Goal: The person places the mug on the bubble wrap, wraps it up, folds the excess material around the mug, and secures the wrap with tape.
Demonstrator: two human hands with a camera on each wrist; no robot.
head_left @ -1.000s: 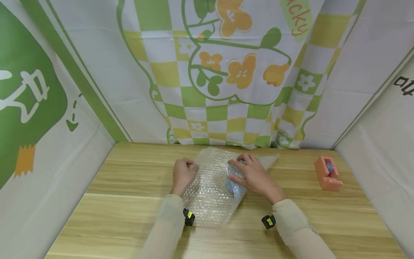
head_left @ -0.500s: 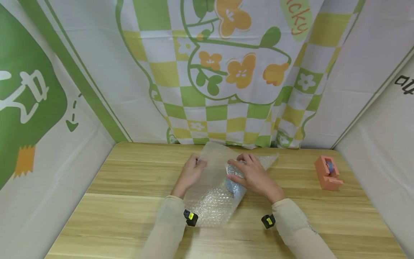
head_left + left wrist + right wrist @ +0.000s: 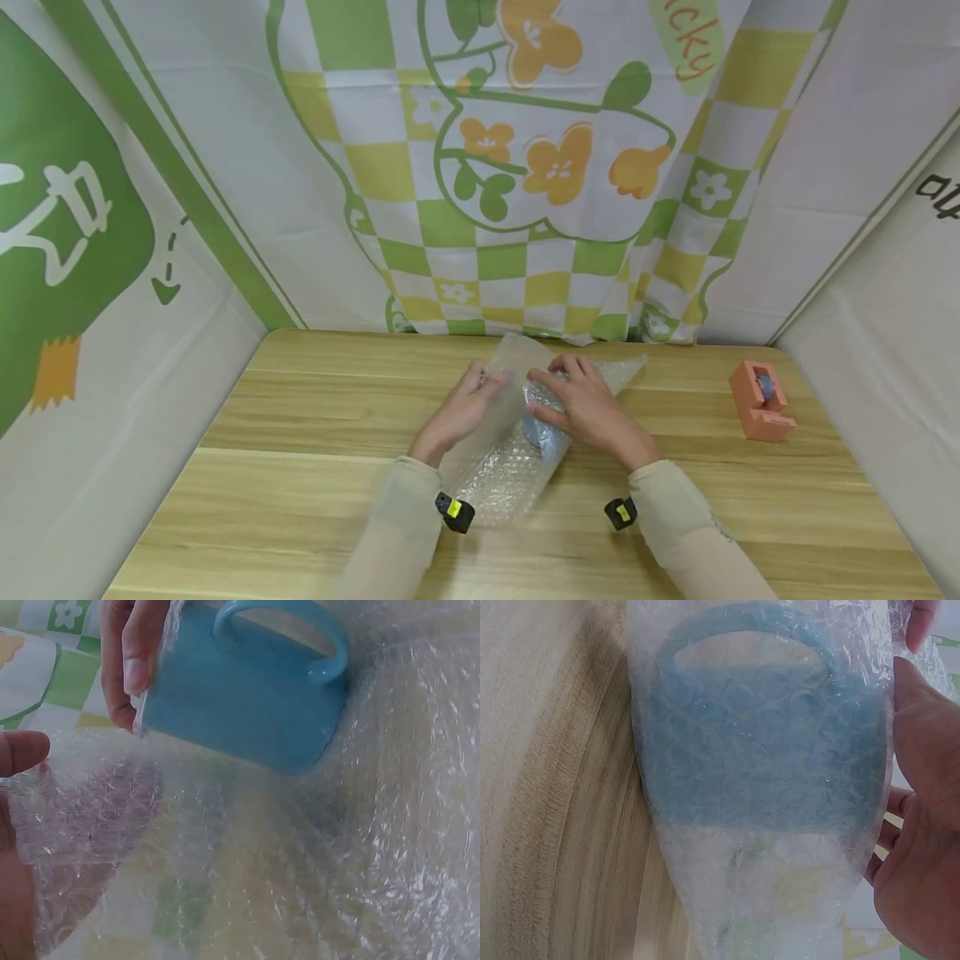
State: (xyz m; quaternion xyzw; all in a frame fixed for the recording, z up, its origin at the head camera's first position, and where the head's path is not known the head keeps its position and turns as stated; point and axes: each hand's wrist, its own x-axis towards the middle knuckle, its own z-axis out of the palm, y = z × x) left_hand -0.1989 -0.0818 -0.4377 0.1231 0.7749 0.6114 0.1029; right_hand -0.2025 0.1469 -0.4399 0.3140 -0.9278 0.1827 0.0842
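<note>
A light blue mug lies on its side, partly covered by clear bubble wrap. My right hand holds the mug at one end through the wrap, fingers curled over it. In the right wrist view the wrap's layer covers the mug and its handle, beside the right hand. My left hand pinches the left edge of the sheet and lifts it close to the mug. The left wrist view shows the mug's bare side, with raised wrap near the left thumb.
An orange tape dispenser with a blue roll stands on the wooden table at the right. A patterned curtain hangs along the back edge. A pointed flap of wrap sticks out beyond the right hand.
My left hand has moved right toward the mug, lifting the left edge of the bubble wrap with it. The right hand has kept its place on the mug.
</note>
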